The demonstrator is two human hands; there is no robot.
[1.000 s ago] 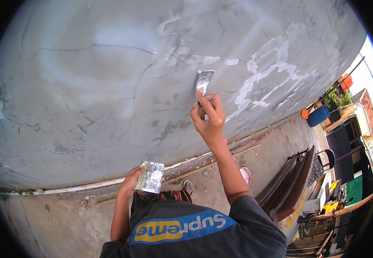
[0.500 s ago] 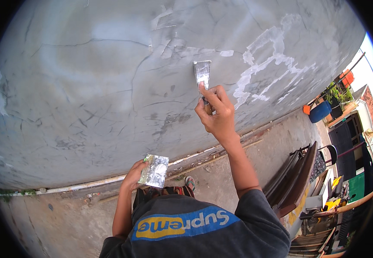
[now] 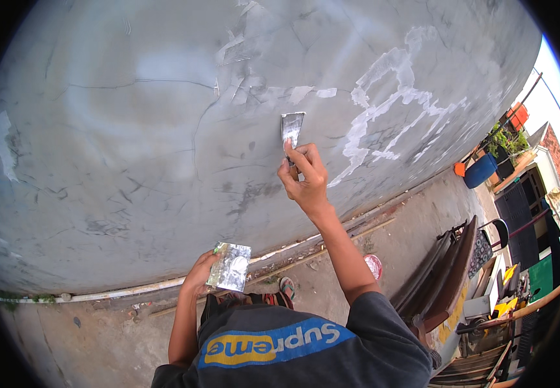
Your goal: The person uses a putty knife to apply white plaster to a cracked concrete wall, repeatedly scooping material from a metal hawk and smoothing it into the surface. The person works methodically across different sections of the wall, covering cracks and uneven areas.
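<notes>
- Head view, centre of the frame: a flat metal putty knife with a pale, filler-smeared blade (image 3: 292, 127) lies pressed against the grey cracked plaster wall (image 3: 131, 161), blade pointing up.
- Right hand (image 3: 304, 179) is raised just below the blade; its fingers (image 3: 296, 157) are curled tight around the handle, with one finger lying up along it toward the blade.
- Left hand (image 3: 200, 273) hangs low, in the lower middle of the frame, with its fingers pinching the edge of a small rectangular metal plate coated in grey-white filler (image 3: 230, 266), held away from the wall.
- White filler patches (image 3: 390, 103) already run in branching strokes over the cracks in the upper right of the frame, and a few short dabs sit just beside the blade, so that part looks done.
- Thin dark cracks (image 3: 196, 139) to the left of the blade and across the upper left are bare; I judge most of the left side remains to be filled.
- Lower edge of the wall meets a concrete floor (image 3: 66, 343) with a pale pipe (image 3: 131, 289) along its foot.
- Right side of the frame: a dark wooden bench (image 3: 448, 271), a blue barrel (image 3: 480, 169) and a small red-rimmed round tub (image 3: 373, 266) on the floor.
</notes>
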